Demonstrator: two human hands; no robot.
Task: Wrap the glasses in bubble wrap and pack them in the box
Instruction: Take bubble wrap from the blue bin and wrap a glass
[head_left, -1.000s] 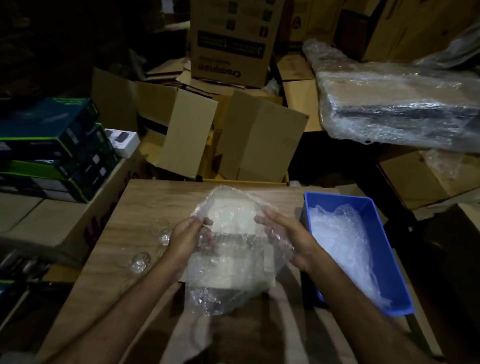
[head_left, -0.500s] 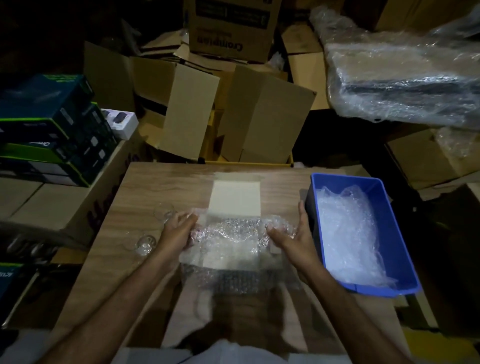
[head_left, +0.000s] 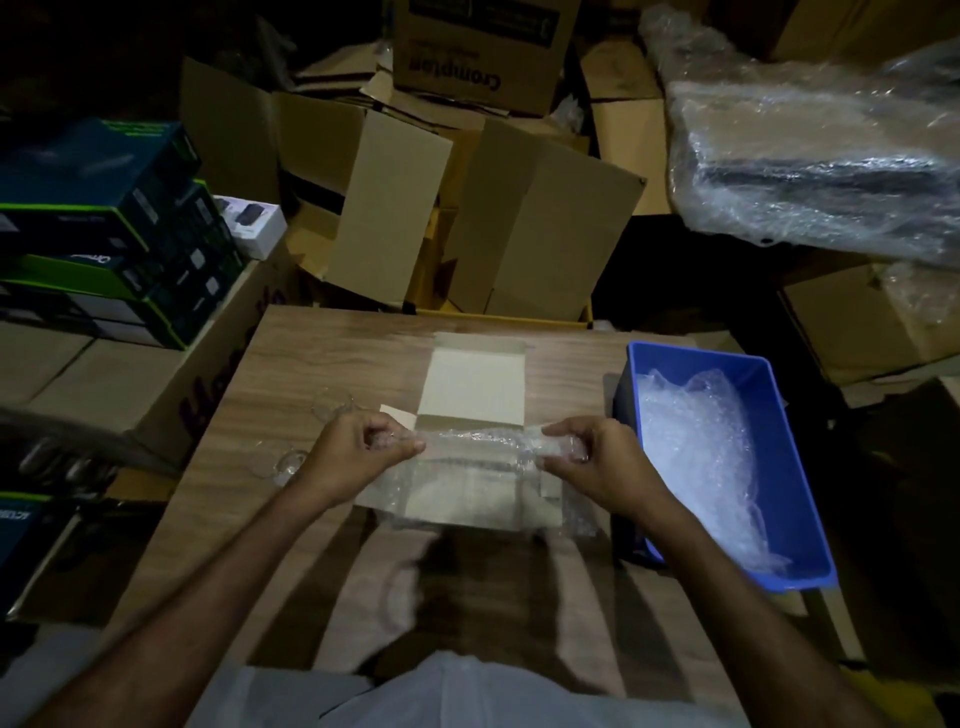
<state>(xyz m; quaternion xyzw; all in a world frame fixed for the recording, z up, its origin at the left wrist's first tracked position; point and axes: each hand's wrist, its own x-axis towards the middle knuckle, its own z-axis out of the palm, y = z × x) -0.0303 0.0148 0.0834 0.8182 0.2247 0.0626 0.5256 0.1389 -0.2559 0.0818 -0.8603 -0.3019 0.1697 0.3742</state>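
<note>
Bubble wrap (head_left: 475, 441), one rolled strip, stretches between our two hands; our left hand (head_left: 358, 457) holds a closed grip on one end, our right hand (head_left: 597, 462) a closed grip on the other; whether a glass sits inside the roll, we cannot tell. Just beyond the grips lies one small open box (head_left: 472, 389) on the wooden surface (head_left: 322, 358). Left of the left grip we count two clear glasses (head_left: 291, 465), faint and hard to make out. Right of the right grip stands one blue bin (head_left: 779, 415) holding more wrap.
</note>
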